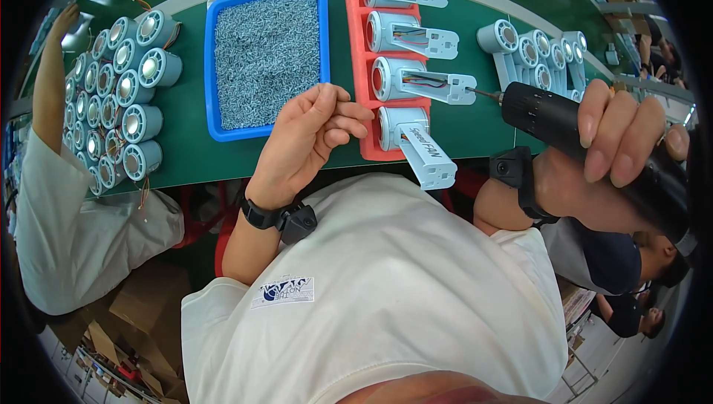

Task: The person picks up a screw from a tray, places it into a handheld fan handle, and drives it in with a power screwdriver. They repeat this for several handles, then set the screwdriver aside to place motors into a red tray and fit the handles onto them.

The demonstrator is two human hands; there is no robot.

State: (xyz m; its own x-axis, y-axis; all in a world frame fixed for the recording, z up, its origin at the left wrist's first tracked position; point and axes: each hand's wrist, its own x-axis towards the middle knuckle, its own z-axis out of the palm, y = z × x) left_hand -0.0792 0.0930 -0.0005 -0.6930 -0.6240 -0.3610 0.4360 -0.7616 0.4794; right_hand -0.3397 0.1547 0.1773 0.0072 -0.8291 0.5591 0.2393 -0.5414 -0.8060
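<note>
My right hand is wrapped round a black electric screwdriver. Its thin bit points left, with the tip at the end of the third light-blue fan housing; whether it touches a screw is too small to tell. Several such housings with handle-like arms and coloured wires lie in a red foam holder. The nearest housing is turned with its printed side up. My left hand hovers beside the holder's left edge, fingers curled and thumb pressed to them. What it holds, if anything, is hidden.
A blue tray full of small screws lies left on the green table. Round motor units stack at far left beside a co-worker's arm. More housings stand at right. Cardboard boxes lie below left.
</note>
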